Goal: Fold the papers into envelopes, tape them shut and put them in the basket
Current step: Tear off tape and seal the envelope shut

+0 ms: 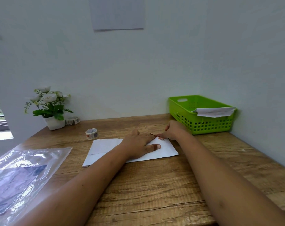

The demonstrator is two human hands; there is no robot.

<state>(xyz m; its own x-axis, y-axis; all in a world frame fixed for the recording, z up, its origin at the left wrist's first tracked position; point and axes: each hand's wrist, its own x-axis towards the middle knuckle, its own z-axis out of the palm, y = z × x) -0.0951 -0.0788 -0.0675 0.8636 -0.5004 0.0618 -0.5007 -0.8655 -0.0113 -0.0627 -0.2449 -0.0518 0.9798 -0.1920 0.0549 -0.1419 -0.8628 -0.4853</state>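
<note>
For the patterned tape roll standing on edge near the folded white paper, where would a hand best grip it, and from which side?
Probably from above, pinching the two flat side faces of the patterned tape roll. It stands on its edge on the wooden table, apart from the folded white paper, so both faces look exposed. The left hand is nearer it.

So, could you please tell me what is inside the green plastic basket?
A folded white paper leans over the green plastic basket's near right rim; the basket's floor is hidden by its wall.
</note>
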